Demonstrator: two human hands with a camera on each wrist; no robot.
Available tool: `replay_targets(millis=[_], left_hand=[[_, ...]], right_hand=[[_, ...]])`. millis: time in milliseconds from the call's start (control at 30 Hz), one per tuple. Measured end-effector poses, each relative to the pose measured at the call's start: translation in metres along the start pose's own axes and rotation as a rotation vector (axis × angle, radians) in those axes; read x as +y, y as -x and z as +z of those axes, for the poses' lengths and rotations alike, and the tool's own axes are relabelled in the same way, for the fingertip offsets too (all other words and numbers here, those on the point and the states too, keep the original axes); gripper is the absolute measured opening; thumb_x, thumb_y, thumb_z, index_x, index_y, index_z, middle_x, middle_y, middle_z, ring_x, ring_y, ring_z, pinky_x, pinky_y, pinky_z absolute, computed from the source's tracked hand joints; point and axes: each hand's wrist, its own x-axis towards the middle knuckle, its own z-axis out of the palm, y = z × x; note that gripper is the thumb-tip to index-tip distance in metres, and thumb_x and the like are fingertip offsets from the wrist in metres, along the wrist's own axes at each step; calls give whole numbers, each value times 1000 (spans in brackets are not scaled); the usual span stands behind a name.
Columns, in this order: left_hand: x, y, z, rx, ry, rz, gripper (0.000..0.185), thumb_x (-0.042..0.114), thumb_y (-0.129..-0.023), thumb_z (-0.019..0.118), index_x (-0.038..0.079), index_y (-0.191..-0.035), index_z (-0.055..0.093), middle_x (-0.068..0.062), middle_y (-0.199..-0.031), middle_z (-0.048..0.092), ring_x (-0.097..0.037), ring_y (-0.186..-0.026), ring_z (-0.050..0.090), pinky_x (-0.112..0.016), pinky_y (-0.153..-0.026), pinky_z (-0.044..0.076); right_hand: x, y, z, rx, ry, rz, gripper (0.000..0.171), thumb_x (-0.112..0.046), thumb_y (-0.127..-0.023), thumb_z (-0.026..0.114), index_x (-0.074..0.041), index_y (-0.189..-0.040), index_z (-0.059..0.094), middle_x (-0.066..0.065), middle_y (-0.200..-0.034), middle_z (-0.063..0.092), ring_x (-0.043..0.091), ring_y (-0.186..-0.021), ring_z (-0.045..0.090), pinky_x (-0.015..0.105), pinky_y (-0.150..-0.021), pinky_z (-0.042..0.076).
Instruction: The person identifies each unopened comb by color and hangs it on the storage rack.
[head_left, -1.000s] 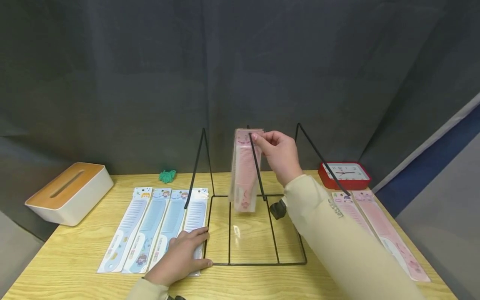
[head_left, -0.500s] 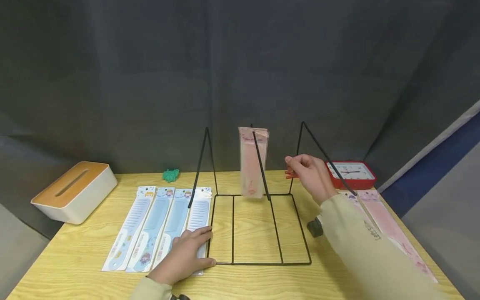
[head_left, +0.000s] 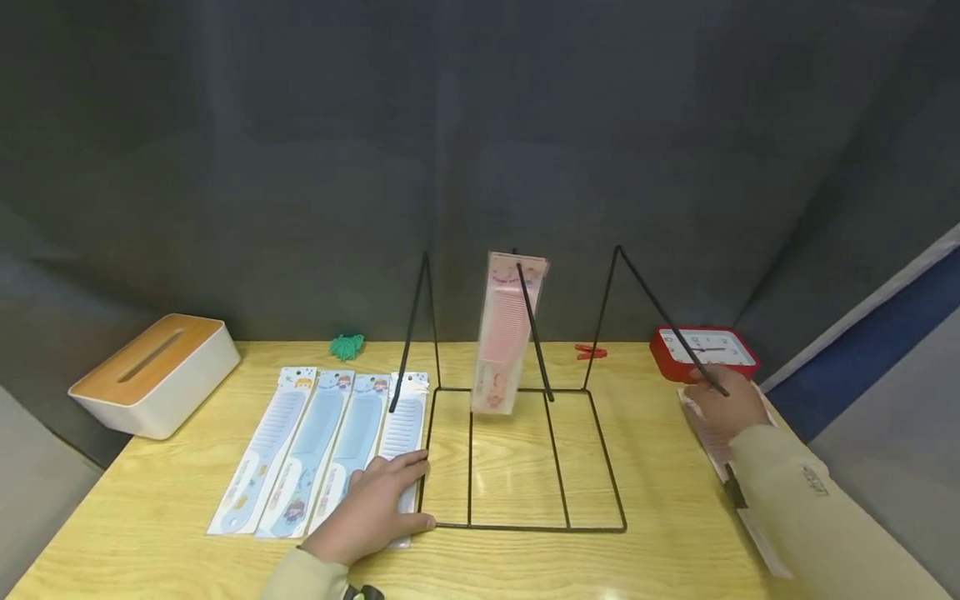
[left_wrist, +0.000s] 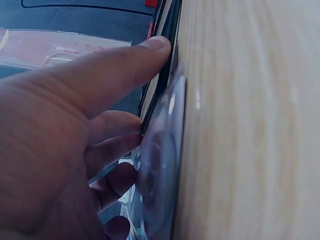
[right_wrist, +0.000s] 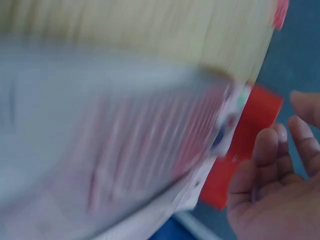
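My left hand (head_left: 372, 508) rests at the left side of the black wire rack (head_left: 528, 528), fingers extended over a blue comb pack (head_left: 401, 427). In the left wrist view its thumb (left_wrist: 125, 65) reaches the black wire. A pink comb in clear packaging (head_left: 501, 342) hangs on the rack's middle hook, slightly tilted. My right hand (head_left: 727, 408) is above the packaged pink combs (head_left: 705, 429) at the right, near the red clock. In the right wrist view its fingers (right_wrist: 265, 150) are loosely bent with nothing between them, close to the top of a blurred pink comb pack (right_wrist: 150, 135).
Several blue comb packs (head_left: 300, 458) lie in a row left of the rack. A white tissue box with wooden lid (head_left: 157, 375) stands at the back left. Green string (head_left: 347, 347), a red clip (head_left: 590, 352) and the red clock (head_left: 708, 346) are along the back edge.
My right hand has let go of the hanging pink comb pack and moved right to the packs by the clock. The hung pack has swung. My left hand stays at the rack.
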Motion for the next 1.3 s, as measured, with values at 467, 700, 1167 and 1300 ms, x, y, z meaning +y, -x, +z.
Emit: replay_targets(millis=[467, 700, 1167, 1300], left_hand=[[2, 1, -2, -7, 5, -3, 77, 48, -82, 80, 7, -143, 56, -3, -155, 44, -31, -131, 45, -54, -90, 35], [3, 0, -3, -3, 0, 4, 75, 46, -82, 80, 6, -142, 56, -4, -155, 44, -34, -133, 44, -58, -92, 36], [2, -1, -2, -2, 3, 0, 75, 44, -82, 81, 6, -142, 56, -5, -154, 45, -33, -132, 45, -57, -92, 35], [3, -1, -2, -7, -1, 1, 75, 45, -82, 81, 7, -142, 56, -4, -154, 45, -33, -133, 44, -57, -91, 35]], right_hand=[[36, -11, -5, -138, 161, 123, 59, -28, -94, 62, 13, -131, 43, 41, -128, 51, 58, -110, 50, 68, -91, 41], [32, -7, -5, -8, 124, 158, 47, -20, -90, 68, 14, -116, 49, 32, -101, 59, 47, -90, 53, 59, -77, 45], [-84, 26, -7, -39, -217, -15, 51, -54, -95, 62, -7, -114, 60, 13, -112, 60, 25, -101, 49, 37, -81, 41], [-141, 59, -6, -57, -318, -117, 38, -45, -96, 67, -8, -106, 65, 6, -108, 66, 19, -93, 54, 28, -75, 45]])
